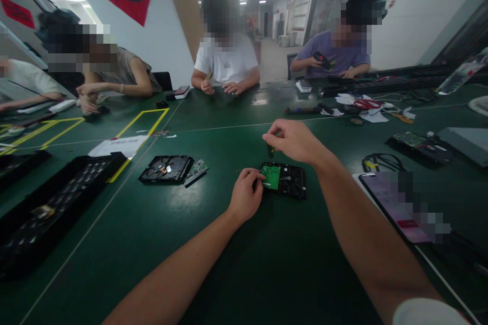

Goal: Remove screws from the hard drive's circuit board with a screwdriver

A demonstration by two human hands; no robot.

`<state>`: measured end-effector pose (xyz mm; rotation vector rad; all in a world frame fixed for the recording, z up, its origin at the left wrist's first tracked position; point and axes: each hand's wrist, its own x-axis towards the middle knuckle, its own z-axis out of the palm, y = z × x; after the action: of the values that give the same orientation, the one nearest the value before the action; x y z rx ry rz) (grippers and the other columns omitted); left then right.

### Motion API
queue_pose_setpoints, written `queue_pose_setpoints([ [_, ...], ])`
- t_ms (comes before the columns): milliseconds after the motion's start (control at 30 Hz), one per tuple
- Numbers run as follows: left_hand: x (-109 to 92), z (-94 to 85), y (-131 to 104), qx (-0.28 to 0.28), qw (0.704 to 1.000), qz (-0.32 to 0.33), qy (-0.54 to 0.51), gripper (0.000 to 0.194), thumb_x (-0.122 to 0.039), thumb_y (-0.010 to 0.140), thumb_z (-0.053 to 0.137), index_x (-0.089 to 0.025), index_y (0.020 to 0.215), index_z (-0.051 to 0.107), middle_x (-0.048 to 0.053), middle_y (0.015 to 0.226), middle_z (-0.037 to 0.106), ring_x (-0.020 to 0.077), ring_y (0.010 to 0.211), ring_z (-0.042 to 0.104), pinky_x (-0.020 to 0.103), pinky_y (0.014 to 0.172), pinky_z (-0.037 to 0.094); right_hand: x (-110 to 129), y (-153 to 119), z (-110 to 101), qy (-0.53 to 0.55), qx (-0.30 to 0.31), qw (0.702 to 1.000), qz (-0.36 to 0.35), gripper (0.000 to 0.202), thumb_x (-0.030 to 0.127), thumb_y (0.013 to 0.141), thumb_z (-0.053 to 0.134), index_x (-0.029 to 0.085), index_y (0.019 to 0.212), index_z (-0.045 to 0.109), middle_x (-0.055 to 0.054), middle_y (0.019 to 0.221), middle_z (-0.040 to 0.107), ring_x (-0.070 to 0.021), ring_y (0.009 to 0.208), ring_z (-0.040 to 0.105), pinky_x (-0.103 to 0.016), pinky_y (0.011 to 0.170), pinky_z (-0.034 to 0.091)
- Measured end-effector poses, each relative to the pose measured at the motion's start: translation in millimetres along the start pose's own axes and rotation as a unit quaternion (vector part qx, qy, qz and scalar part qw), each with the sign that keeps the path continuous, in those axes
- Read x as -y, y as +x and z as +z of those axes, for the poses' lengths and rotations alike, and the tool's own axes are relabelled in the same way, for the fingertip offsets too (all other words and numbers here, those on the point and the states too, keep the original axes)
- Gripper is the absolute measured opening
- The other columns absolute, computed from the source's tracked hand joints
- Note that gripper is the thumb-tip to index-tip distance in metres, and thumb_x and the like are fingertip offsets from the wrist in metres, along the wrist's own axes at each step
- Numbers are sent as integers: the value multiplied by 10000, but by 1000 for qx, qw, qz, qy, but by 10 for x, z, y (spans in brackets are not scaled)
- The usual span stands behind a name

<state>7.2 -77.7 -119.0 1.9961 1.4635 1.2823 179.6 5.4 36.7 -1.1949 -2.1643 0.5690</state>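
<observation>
On the green table a black hard drive (293, 181) lies with its green circuit board (271, 177) facing up. My left hand (247, 194) is at the board's left edge, fingers bent and fingertips touching it. Above the board, my right hand (292, 139) is closed around a small dark screwdriver (270, 152), which points down at the board's upper part. Its tip is too small to make out. To the left lie another hard drive (166, 169) and a loose circuit board (197, 171).
A long black tray (57, 208) stands at the left. At the right are a phone (400, 208), a coiled black cable (383, 162) and another drive (419, 147). Several people sit across the table (213, 134), near tools and scraps.
</observation>
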Motion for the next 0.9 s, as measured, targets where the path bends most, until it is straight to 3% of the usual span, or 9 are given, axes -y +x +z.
queue_pose_setpoints([
  [133, 15, 8, -1, -3, 1000, 3, 0, 231, -39, 923, 558, -195, 1016, 701, 88, 1127, 637, 213, 1085, 649, 398, 978, 548, 37, -5, -9, -20, -12, 1000, 8, 138, 325, 923, 668, 192, 901, 697, -33, 763, 713, -162, 655, 625, -299, 657, 431],
  [300, 15, 8, -2, -5, 1000, 3, 1, 225, -45, 919, 569, -200, 1011, 703, 86, 1122, 640, 215, 1081, 653, 403, 973, 557, 49, -12, -9, 35, 32, 999, -13, 206, 317, 1017, 541, 194, 966, 698, -30, 842, 745, -119, 574, 621, -266, 602, 447],
  [467, 13, 8, -2, -2, 1000, -1, 0, 230, -51, 925, 561, -204, 1019, 704, 84, 1128, 635, 211, 1080, 653, 401, 979, 555, 5, 8, 24, 99, 77, 992, -7, 231, 270, 1051, 478, 194, 1026, 694, -4, 663, 693, -140, 568, 661, -240, 557, 484],
  [600, 18, 13, -4, -2, 1000, -3, -2, 224, -56, 927, 559, -205, 1017, 701, 83, 1118, 636, 213, 1089, 653, 413, 999, 550, -26, 17, 48, 136, 79, 988, -5, 221, 231, 1050, 482, 204, 1132, 685, 2, 668, 705, -155, 600, 687, -258, 608, 528],
  [700, 17, 11, -4, -3, 1000, -3, -5, 223, -59, 925, 564, -207, 1021, 700, 84, 1122, 635, 214, 1087, 654, 414, 996, 553, -49, 18, 45, 109, 65, 992, -13, 197, 270, 1026, 546, 223, 1134, 704, -4, 735, 725, -161, 634, 682, -279, 639, 519],
  [800, 4, 0, -4, 0, 1000, -5, -4, 223, -60, 925, 562, -206, 1022, 700, 87, 1130, 635, 216, 1092, 654, 411, 989, 555, -63, 21, 27, 44, 14, 999, -22, 148, 337, 961, 655, 220, 1020, 725, -37, 901, 761, -176, 743, 685, -304, 697, 499],
  [900, -9, -11, -4, 2, 1000, -7, -1, 228, -55, 926, 555, -204, 1020, 699, 86, 1130, 636, 213, 1093, 653, 408, 994, 554, -44, 19, 7, -16, -29, 999, -3, 171, 372, 892, 727, 203, 896, 711, -55, 907, 754, -194, 778, 667, -326, 723, 475],
])
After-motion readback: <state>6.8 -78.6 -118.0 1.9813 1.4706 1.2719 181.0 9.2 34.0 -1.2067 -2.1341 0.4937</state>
